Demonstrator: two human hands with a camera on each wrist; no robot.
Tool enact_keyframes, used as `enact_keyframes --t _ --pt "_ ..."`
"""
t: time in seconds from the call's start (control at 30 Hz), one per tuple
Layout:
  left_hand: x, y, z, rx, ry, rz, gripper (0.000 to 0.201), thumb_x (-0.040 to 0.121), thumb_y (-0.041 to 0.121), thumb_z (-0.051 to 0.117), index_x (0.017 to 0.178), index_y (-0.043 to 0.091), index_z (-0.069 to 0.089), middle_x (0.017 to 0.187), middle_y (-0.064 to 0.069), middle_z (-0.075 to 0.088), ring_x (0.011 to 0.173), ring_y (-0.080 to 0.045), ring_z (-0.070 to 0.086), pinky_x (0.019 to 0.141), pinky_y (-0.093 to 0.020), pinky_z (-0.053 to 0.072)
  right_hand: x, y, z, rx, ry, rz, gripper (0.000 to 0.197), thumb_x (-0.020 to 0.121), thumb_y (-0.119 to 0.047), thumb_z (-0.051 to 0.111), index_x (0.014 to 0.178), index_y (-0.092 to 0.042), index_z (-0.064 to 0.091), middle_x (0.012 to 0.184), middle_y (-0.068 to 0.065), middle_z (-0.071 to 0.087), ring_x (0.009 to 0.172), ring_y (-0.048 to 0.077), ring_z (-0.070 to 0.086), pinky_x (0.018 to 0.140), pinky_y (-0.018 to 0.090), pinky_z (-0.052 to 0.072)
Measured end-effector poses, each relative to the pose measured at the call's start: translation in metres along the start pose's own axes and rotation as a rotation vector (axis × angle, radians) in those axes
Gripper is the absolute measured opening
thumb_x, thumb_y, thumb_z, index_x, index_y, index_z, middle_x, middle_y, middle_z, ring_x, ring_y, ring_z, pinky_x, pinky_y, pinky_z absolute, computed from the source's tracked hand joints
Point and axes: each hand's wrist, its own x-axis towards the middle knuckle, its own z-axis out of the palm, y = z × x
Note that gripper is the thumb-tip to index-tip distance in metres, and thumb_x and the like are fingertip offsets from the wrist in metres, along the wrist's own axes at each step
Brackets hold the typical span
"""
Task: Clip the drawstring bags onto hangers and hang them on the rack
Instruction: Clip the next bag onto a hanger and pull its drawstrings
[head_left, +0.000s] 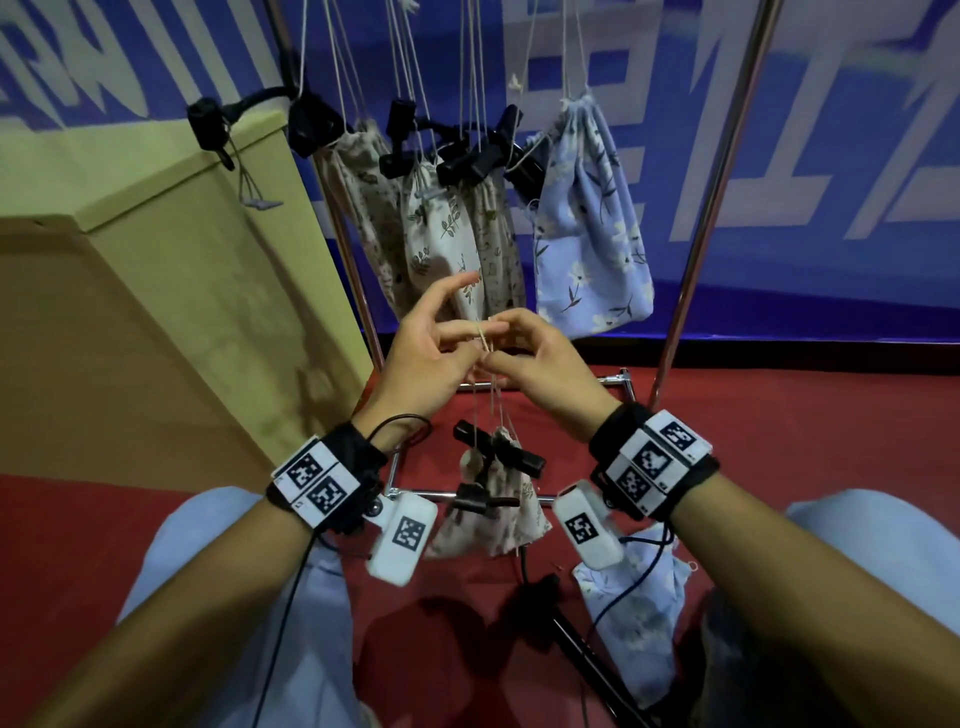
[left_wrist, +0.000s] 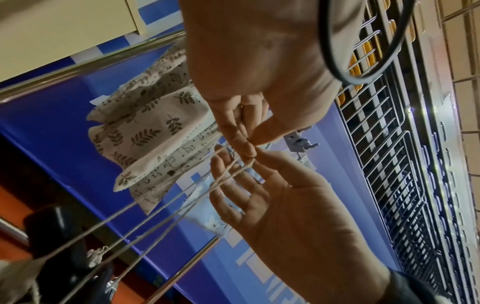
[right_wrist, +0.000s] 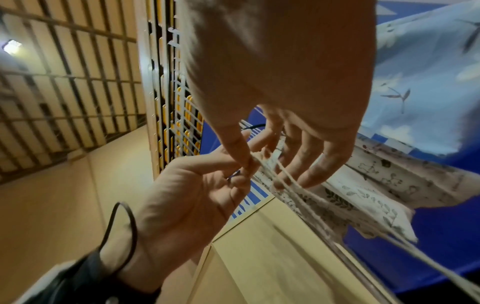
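My left hand (head_left: 457, 340) and right hand (head_left: 501, 358) meet in front of the rack, both pinching the beige drawstrings (head_left: 487, 343) of one bag. That beige floral bag (head_left: 493, 514) dangles below them with a black clip hanger (head_left: 501, 452) on its top. In the left wrist view my left hand (left_wrist: 246, 142) nips the drawstrings (left_wrist: 182, 197) between thumb and finger, and the right hand (left_wrist: 259, 164) holds them just below. The right wrist view has my right hand (right_wrist: 249, 164) pinching the drawstrings (right_wrist: 288, 185), with the left hand (right_wrist: 233, 172) under it.
Several bags hang from black clip hangers (head_left: 467, 156) on the rack (head_left: 701, 208), among them a blue floral bag (head_left: 592, 223). Another blue floral bag (head_left: 634, 597) and a black hanger (head_left: 571, 634) lie by my right knee. A tall cardboard box (head_left: 156, 260) stands on the left.
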Motion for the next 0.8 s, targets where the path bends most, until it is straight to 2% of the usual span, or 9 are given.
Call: enact_keyframes --t 0.1,0.17,0.33,0.4,0.5,0.57,0.63,0.7,0.8 --pt "0.001 -0.003 0.001 0.032 0.046 0.039 0.073 0.089 -0.013 0.057 0.149 0.025 0.041 0.105 0.001 0.077 0.099 -0.018 0.074 0.067 -0.026 0.055 -0.001 0.000 -0.001 -0.136 0.017 -0.067 0.023 0.089 -0.011 0.071 0.109 -0.007 0.060 0.110 0.015 0.069 0.092 0.015 0.066 0.077 0.029 0.053" --pt "0.002 -0.005 0.001 0.095 0.058 0.054 0.074 0.089 -0.009 0.060 0.149 0.029 0.040 0.102 0.003 0.078 0.097 -0.018 0.074 0.064 -0.020 0.052 -0.002 0.000 -0.002 -0.107 0.004 -0.061 0.025 0.091 -0.010 0.072 0.112 -0.005 0.060 0.110 0.017 0.068 0.082 0.012 0.064 0.070 0.021 0.052" --pt "-0.002 -0.006 0.002 0.217 0.118 0.115 0.069 0.086 0.005 0.074 0.143 0.032 0.047 0.090 0.005 0.078 0.085 -0.013 0.075 0.074 -0.030 0.059 -0.002 0.003 -0.003 -0.063 -0.005 -0.067 0.024 0.090 -0.005 0.072 0.113 -0.004 0.064 0.094 0.016 0.067 0.085 0.014 0.059 0.075 0.028 0.047" --pt "-0.001 -0.005 0.004 0.232 0.196 0.133 0.058 0.082 0.008 0.080 0.132 0.025 0.055 0.082 0.007 0.077 0.078 -0.009 0.075 0.073 -0.030 0.060 -0.003 0.004 -0.001 -0.078 0.024 -0.092 0.021 0.090 -0.003 0.071 0.111 -0.004 0.068 0.097 0.015 0.071 0.088 0.011 0.061 0.080 0.030 0.048" --pt "0.001 -0.005 0.005 0.297 0.261 0.123 0.041 0.075 0.020 0.087 0.105 0.023 0.059 0.071 0.008 0.074 0.060 -0.007 0.068 0.062 -0.026 0.054 -0.004 0.004 0.000 -0.094 0.040 -0.129 0.017 0.090 0.000 0.068 0.106 -0.003 0.072 0.087 -0.001 0.071 0.082 0.004 0.063 0.080 0.028 0.052" --pt "0.004 -0.009 0.001 0.402 0.308 0.112 0.038 0.073 0.033 0.088 0.094 0.025 0.057 0.060 0.008 0.061 0.050 -0.006 0.051 0.053 -0.025 0.042 -0.004 0.004 0.001 -0.099 0.057 -0.145 0.015 0.090 0.002 0.067 0.101 -0.003 0.074 0.084 -0.003 0.071 0.079 0.004 0.062 0.079 0.027 0.051" --pt "0.008 -0.016 -0.003 0.494 0.332 0.102 0.036 0.073 0.045 0.084 0.090 0.026 0.059 0.061 0.006 0.045 0.053 -0.008 0.038 0.051 -0.028 0.034 -0.003 0.004 0.001 -0.096 0.077 -0.152 0.012 0.090 0.001 0.067 0.098 -0.004 0.074 0.082 -0.001 0.071 0.077 0.006 0.061 0.076 0.026 0.050" --pt "0.015 -0.024 -0.006 0.474 0.235 0.070 0.021 0.080 0.046 0.078 0.088 0.030 0.066 0.070 0.001 0.056 0.058 -0.007 0.044 0.056 -0.024 0.037 -0.001 0.003 0.001 -0.091 0.074 -0.159 0.011 0.089 0.002 0.067 0.095 -0.003 0.074 0.078 -0.001 0.068 0.070 0.003 0.057 0.068 0.017 0.045" --pt "0.020 -0.030 -0.004 0.313 -0.035 -0.018 0.014 0.098 0.025 0.062 0.093 0.022 0.074 0.091 -0.005 0.073 0.080 -0.011 0.063 0.077 -0.026 0.048 0.001 0.003 0.000 -0.072 0.084 -0.142 0.009 0.088 0.004 0.067 0.093 -0.001 0.072 0.077 0.006 0.059 0.065 0.006 0.049 0.062 0.016 0.039"
